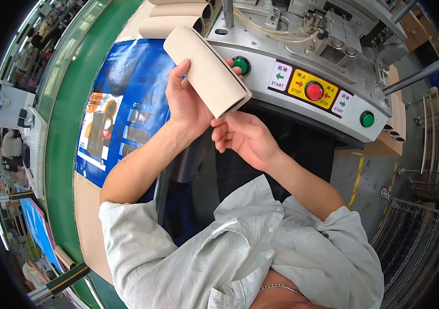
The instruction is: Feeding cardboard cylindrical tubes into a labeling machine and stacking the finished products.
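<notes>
A grey metal machine [363, 77] takes up the upper right, its front edge facing the person. Left of it runs the tabletop [88, 206], with a blue printed sheet [121, 77] spread over it; the sheet's glossy look suggests that anything set down there could slide. More beige tubes [170, 26] lie along the tabletop's far edge, close enough that a wide swing of the arm could knock them.

The held beige sleeve [204, 69] is in the air, tilted, between the sheet and the machine's front edge, its open end toward the person. The left hand [186, 103] grips it around its middle, thumb on the near side and fingers round the far one. Too hard a squeeze could dent the wall if it is thin; too loose a hold could let it drop past the tabletop's right edge.

The right hand [253, 136] has its fingers curled at the sleeve's lower corner; whether they pinch it I cannot tell. Picking there could fray or lift the edge.

The left fingertips sit just beside a green button [241, 65] at the machine's front edge; a careless push could set the machine going. The red button [314, 90] is farther right.
</notes>
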`<state>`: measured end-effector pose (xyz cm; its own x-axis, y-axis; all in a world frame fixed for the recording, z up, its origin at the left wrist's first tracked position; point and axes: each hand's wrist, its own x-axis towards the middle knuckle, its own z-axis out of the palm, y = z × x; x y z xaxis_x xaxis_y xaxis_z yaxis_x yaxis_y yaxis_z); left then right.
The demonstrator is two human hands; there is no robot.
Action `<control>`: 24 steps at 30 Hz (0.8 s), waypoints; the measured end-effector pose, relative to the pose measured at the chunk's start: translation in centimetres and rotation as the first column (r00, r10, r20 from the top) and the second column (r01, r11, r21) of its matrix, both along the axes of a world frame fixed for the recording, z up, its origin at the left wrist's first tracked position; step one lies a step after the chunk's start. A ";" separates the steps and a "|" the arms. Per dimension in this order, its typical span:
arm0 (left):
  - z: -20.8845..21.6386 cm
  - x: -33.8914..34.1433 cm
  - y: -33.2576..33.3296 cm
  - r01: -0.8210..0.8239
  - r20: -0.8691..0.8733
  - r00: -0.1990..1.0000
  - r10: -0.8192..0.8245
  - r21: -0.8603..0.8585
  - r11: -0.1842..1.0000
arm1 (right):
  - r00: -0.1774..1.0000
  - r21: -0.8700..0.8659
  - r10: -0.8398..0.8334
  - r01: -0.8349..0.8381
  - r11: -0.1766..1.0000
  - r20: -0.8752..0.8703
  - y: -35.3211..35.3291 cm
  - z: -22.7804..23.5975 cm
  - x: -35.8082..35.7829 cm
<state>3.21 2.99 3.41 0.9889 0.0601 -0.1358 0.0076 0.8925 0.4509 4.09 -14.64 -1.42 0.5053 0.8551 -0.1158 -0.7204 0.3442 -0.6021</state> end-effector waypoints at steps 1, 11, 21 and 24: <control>-0.1 -0.1 -0.1 0.000 0.004 1.000 0.000 0.011 1.000 | 0.999 0.028 -0.032 0.031 0.999 0.006 0.6 -0.6 0.2; 4.1 -0.8 3.6 -0.093 0.103 0.994 0.028 0.695 0.713 | 0.656 -0.254 -0.119 0.445 0.859 0.745 -3.3 -0.5 2.8; -0.1 3.0 17.4 -0.253 0.350 0.932 -0.095 0.440 -0.862 | 0.817 -0.529 0.126 0.238 0.815 0.562 -13.2 -9.8 0.6; -0.4 4.0 16.8 -0.305 0.408 0.906 -0.117 0.434 -0.848 | 0.862 -0.546 0.108 0.213 0.810 0.496 -14.0 -10.5 0.1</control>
<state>7.23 19.76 2.96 0.8372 -0.0962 0.5384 -0.1321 -0.9908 0.0284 4.20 -28.68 -11.96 0.6708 0.6805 -0.2949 -0.2701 -0.1461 -0.9517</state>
